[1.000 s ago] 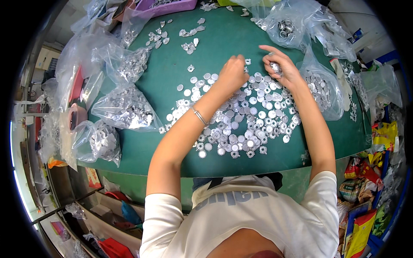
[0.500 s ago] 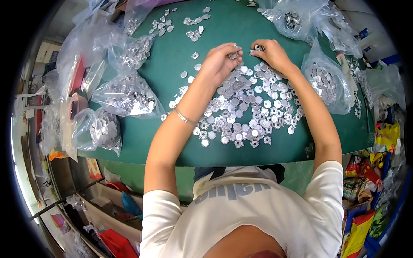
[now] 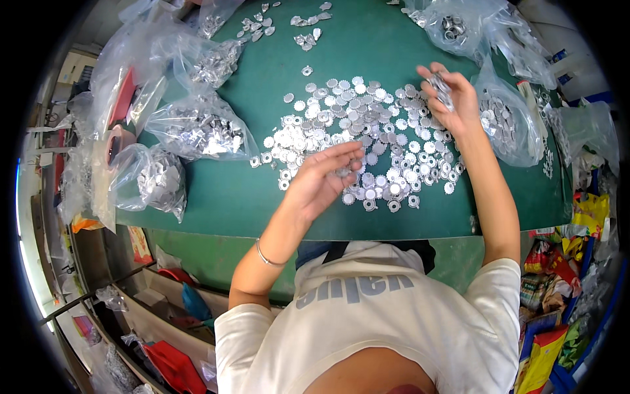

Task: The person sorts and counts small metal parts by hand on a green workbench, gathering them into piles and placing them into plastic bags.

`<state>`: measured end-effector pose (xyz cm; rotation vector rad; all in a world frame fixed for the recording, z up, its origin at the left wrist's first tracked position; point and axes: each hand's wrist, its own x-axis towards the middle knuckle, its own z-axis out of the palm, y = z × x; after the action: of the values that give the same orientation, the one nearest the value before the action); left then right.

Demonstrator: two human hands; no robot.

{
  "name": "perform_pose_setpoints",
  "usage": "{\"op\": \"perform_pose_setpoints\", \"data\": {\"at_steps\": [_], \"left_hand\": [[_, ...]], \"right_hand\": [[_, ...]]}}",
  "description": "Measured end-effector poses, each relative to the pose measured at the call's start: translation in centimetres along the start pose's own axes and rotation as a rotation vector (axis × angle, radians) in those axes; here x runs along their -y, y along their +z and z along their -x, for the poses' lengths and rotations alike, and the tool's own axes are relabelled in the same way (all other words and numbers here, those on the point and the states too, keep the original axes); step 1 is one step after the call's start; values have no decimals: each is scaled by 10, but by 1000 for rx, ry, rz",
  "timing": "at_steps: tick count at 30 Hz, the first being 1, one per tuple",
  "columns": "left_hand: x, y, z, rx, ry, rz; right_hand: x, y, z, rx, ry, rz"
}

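Observation:
Small silvery toothed metal discs lie in a loose, spread-out pile on the green table. My left hand hovers low over the near left part of the pile. Its fingers are bent and slightly blurred, with a few discs showing between them and the palm. Up at the pile's right side, my right hand is raised, palm turned inward. Its curled fingers grip a short stack of the same discs; how many is not clear.
Clear plastic bags of metal parts stand along the left edge. More bags lie at the right and far right. Small metal scraps are scattered at the far side. Below left is an open drawer.
My left hand has come down and nearer, over the pile. My right hand has moved right and opened toward me, showing the stack. More discs are uncovered at the pile's left.

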<state>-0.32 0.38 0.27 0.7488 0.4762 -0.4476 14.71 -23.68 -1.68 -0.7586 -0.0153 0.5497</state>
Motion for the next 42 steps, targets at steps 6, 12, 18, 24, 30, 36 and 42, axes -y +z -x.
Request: {"op": "perform_pose_setpoints", "data": {"at_steps": [6, 12, 18, 24, 30, 36, 42], "left_hand": [[37, -15, 4, 70, 598, -1011], [41, 17, -17, 58, 778, -1518], [36, 19, -45, 235, 745, -1748], [24, 21, -46, 331, 720, -1852], [18, 26, -48, 510, 850, -1986], [16, 24, -51, 578, 901, -2079], [18, 15, -56, 582, 933, -1925]], "right_hand": [[-24, 31, 81, -139, 158, 916], [-70, 34, 105, -84, -433, 1868], [-55, 26, 104, -190, -59, 1287], [-37, -2, 111, -102, 77, 420], [-34, 0, 110, -137, 45, -211], [-26, -6, 119, -328, 26, 198], [-22, 0, 133, -246, -17, 704]]}}
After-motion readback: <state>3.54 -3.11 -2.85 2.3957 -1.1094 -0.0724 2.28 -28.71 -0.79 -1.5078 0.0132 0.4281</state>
